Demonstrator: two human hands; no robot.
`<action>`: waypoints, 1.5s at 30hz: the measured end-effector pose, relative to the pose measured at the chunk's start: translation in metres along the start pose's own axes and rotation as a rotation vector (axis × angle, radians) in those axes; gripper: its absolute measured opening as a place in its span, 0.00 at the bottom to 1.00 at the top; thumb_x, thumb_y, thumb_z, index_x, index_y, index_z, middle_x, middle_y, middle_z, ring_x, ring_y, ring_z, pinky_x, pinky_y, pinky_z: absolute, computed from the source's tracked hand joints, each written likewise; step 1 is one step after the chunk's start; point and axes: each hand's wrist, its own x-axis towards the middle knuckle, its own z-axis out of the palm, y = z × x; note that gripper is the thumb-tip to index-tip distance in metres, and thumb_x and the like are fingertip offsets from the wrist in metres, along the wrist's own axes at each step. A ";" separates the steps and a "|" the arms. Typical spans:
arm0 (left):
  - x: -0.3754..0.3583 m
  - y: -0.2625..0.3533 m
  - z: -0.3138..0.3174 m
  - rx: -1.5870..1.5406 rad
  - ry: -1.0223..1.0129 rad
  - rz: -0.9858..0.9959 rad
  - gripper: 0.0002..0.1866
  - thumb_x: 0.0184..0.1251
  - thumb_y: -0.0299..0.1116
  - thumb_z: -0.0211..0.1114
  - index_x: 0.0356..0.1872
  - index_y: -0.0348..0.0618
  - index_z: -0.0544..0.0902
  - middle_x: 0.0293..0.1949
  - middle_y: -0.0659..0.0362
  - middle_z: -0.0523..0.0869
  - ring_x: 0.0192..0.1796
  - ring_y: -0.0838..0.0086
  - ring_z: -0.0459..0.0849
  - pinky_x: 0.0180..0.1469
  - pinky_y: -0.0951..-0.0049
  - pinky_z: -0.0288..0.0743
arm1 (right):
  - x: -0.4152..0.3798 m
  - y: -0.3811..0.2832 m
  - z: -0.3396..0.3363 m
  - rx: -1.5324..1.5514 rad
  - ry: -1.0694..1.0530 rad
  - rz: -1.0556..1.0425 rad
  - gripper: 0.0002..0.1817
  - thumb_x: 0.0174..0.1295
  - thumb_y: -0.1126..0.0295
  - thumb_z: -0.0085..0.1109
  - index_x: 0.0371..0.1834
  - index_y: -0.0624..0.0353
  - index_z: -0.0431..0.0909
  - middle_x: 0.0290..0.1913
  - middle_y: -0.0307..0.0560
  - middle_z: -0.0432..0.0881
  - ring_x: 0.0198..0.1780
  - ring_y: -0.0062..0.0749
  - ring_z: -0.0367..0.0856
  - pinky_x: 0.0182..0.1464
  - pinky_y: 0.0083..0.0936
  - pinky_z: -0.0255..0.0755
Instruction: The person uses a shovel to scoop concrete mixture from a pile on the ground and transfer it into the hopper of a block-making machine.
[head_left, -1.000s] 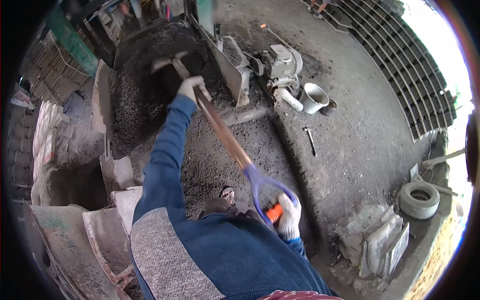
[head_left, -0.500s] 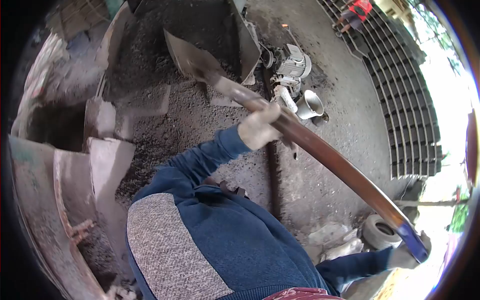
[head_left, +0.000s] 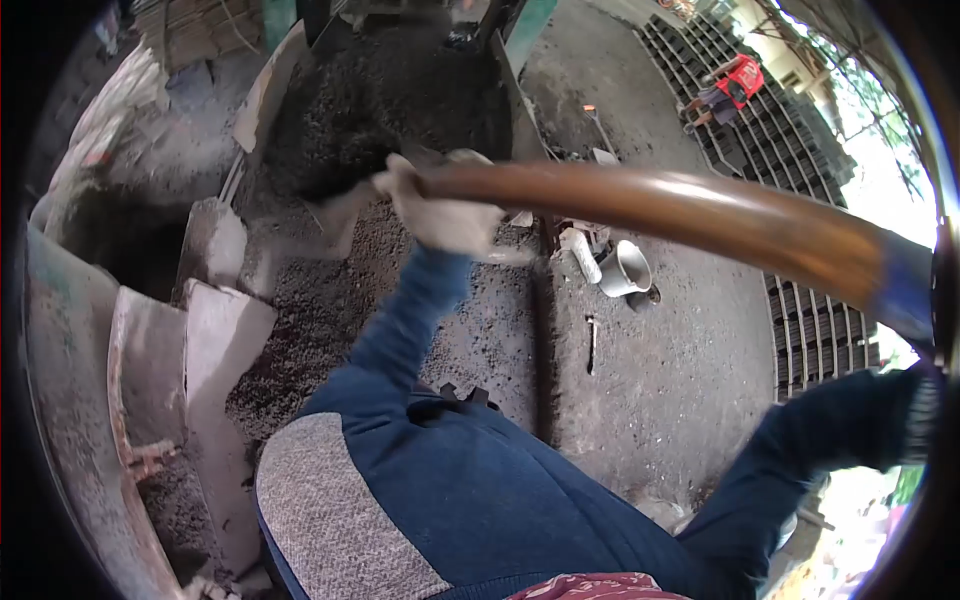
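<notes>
The brown handle (head_left: 640,200) of a shovel runs from the middle of the view to the right edge, where it turns blue. My left hand (head_left: 440,207), pale and blurred by motion, is wrapped round the handle near its lower end. The shovel's blade is smeared and mostly hidden beyond that hand, by the dark grainy material (head_left: 400,100) in the trough. At the far right, my right hand (head_left: 925,370) barely shows at the handle's blue end; its fingers cannot be made out.
A white bucket (head_left: 625,270) stands on the concrete floor right of the trough. A person in a red top (head_left: 740,82) bends by rows of dark blocks (head_left: 820,330) at the right. Metal plates (head_left: 150,370) and a dark pit (head_left: 135,245) lie at the left.
The handle has swung up and nearer the camera, now closer to level. My left hand has moved left, my right hand up and right. The motor is now hidden behind the handle.
</notes>
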 end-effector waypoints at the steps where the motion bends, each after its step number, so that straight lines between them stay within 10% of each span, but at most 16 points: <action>1: 0.024 0.022 -0.015 -0.076 0.138 0.068 0.46 0.57 0.78 0.54 0.44 0.35 0.83 0.43 0.46 0.87 0.49 0.50 0.85 0.57 0.44 0.74 | -0.017 -0.043 -0.006 0.159 -0.344 0.089 0.20 0.66 0.58 0.62 0.47 0.65 0.72 0.34 0.49 0.77 0.28 0.29 0.80 0.29 0.26 0.80; 4: 0.072 0.066 -0.063 0.100 0.469 -0.003 0.37 0.59 0.69 0.61 0.29 0.36 0.84 0.28 0.51 0.85 0.39 0.55 0.84 0.52 0.50 0.76 | -0.087 -0.165 -0.020 0.143 -0.495 0.931 0.04 0.66 0.76 0.65 0.40 0.64 0.82 0.34 0.46 0.85 0.30 0.29 0.83 0.36 0.26 0.81; 6: 0.088 0.077 -0.089 0.098 0.614 -0.123 0.34 0.59 0.67 0.62 0.27 0.37 0.83 0.26 0.52 0.84 0.36 0.56 0.83 0.49 0.52 0.76 | -0.150 -0.190 -0.044 0.145 -0.521 0.955 0.05 0.64 0.72 0.69 0.36 0.53 0.81 0.33 0.40 0.83 0.34 0.20 0.82 0.35 0.20 0.78; 12: 0.140 0.085 -0.131 0.417 0.780 -0.039 0.20 0.69 0.52 0.62 0.24 0.49 0.73 0.18 0.61 0.74 0.24 0.63 0.75 0.48 0.52 0.75 | -0.296 -0.341 -0.106 0.073 -0.620 1.950 0.04 0.58 0.81 0.63 0.35 0.61 0.81 0.28 0.40 0.81 0.28 0.23 0.79 0.31 0.23 0.73; 16: 0.037 -0.005 -0.063 0.373 0.477 -0.159 0.18 0.72 0.47 0.58 0.25 0.48 0.72 0.19 0.59 0.73 0.24 0.63 0.74 0.49 0.48 0.75 | -0.390 -0.352 -0.203 0.235 -0.402 2.696 0.03 0.61 0.76 0.58 0.33 0.61 0.81 0.24 0.40 0.78 0.21 0.24 0.75 0.22 0.26 0.68; 20: -0.117 -0.080 -0.058 0.364 0.474 -0.227 0.12 0.68 0.40 0.60 0.31 0.44 0.76 0.25 0.55 0.78 0.33 0.56 0.80 0.53 0.43 0.73 | -0.485 -0.358 -0.328 0.040 -0.515 2.798 0.06 0.59 0.79 0.52 0.33 0.61 0.80 0.24 0.43 0.79 0.18 0.27 0.75 0.18 0.27 0.65; 23: -0.216 -0.104 -0.076 0.160 0.916 -0.065 0.09 0.65 0.36 0.61 0.30 0.44 0.74 0.25 0.56 0.75 0.31 0.60 0.75 0.49 0.48 0.73 | -0.525 -0.363 -0.366 0.057 -0.835 2.758 0.11 0.55 0.84 0.45 0.32 0.62 0.79 0.22 0.43 0.77 0.17 0.28 0.74 0.16 0.29 0.64; 28: -0.392 -0.085 -0.166 0.113 1.705 0.288 0.16 0.70 0.49 0.58 0.30 0.50 0.72 0.24 0.59 0.75 0.29 0.60 0.77 0.43 0.46 0.78 | -0.515 -0.384 -0.315 0.757 -1.381 2.371 0.07 0.50 0.81 0.64 0.34 0.64 0.81 0.24 0.40 0.80 0.24 0.25 0.78 0.26 0.25 0.73; 30: -0.437 -0.092 -0.143 0.038 1.800 0.399 0.15 0.71 0.49 0.57 0.31 0.51 0.72 0.25 0.59 0.76 0.30 0.61 0.78 0.44 0.46 0.79 | -0.458 -0.368 -0.261 1.120 -1.395 2.399 0.10 0.49 0.81 0.68 0.35 0.63 0.82 0.26 0.41 0.82 0.24 0.24 0.80 0.24 0.23 0.74; 32: -0.489 -0.103 -0.135 -0.006 1.883 0.548 0.15 0.71 0.49 0.56 0.31 0.51 0.73 0.26 0.59 0.77 0.31 0.61 0.79 0.44 0.46 0.80 | -0.456 -0.394 -0.237 1.415 -1.312 1.958 0.13 0.47 0.80 0.72 0.37 0.62 0.82 0.27 0.39 0.82 0.24 0.22 0.79 0.26 0.23 0.74; 36: -0.537 -0.147 -0.095 -0.066 1.878 0.473 0.13 0.70 0.45 0.56 0.31 0.49 0.77 0.30 0.60 0.82 0.36 0.60 0.82 0.49 0.52 0.79 | -0.346 -0.377 -0.196 2.134 -1.375 1.366 0.20 0.44 0.77 0.77 0.43 0.61 0.82 0.33 0.37 0.82 0.36 0.20 0.80 0.40 0.22 0.76; 40: -0.583 -0.168 -0.101 -0.270 1.708 0.646 0.11 0.64 0.40 0.65 0.40 0.47 0.77 0.35 0.59 0.83 0.40 0.63 0.84 0.44 0.55 0.80 | -0.290 -0.416 -0.206 3.048 -1.263 1.602 0.19 0.66 0.62 0.63 0.53 0.66 0.81 0.43 0.45 0.86 0.43 0.26 0.83 0.50 0.25 0.78; 42: -0.603 -0.169 -0.082 -0.413 1.497 0.614 0.11 0.65 0.41 0.64 0.33 0.45 0.77 0.29 0.59 0.82 0.31 0.63 0.83 0.40 0.53 0.82 | -0.267 -0.465 -0.222 2.872 -1.471 1.280 0.20 0.75 0.58 0.52 0.58 0.64 0.77 0.47 0.46 0.84 0.45 0.30 0.84 0.51 0.27 0.79; 45: -0.593 -0.211 -0.001 0.380 1.295 0.695 0.12 0.67 0.43 0.66 0.32 0.45 0.82 0.27 0.59 0.84 0.28 0.66 0.83 0.36 0.60 0.80 | -0.264 -0.556 -0.267 3.131 -2.075 0.896 0.19 0.74 0.57 0.56 0.59 0.57 0.74 0.48 0.47 0.84 0.44 0.35 0.84 0.53 0.31 0.79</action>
